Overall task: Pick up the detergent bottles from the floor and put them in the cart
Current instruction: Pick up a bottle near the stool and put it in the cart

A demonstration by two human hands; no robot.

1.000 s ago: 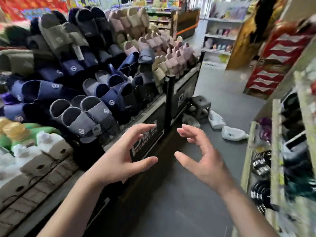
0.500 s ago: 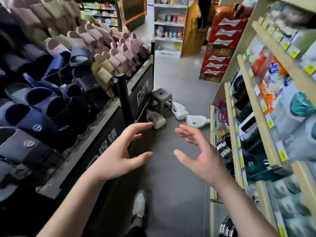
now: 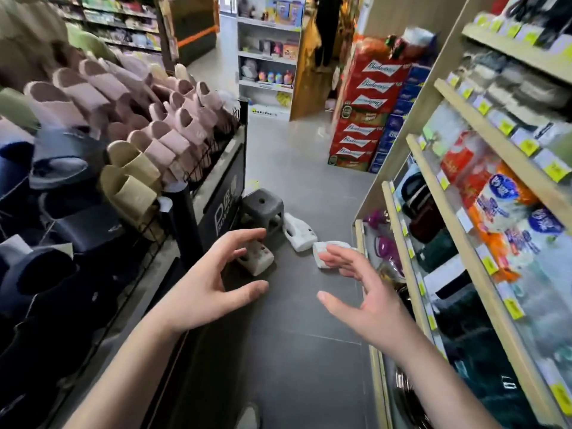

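- Three white bottles (image 3: 298, 232) lie on the floor (image 3: 297, 351) ahead, near a small stool (image 3: 262, 207).
- They look like hard, smooth plastic, maybe heavy if full. The handle looks best to grab.
- All lie on their sides, pointing different ways.
- Left hand (image 3: 205, 287) and right hand (image 3: 366, 300) are spread apart, fingers wide, holding nothing.
- No cart shows.

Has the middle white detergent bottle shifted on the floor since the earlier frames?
No. The middle bottle lies just right of the grey stool, as before; only the camera has come closer.
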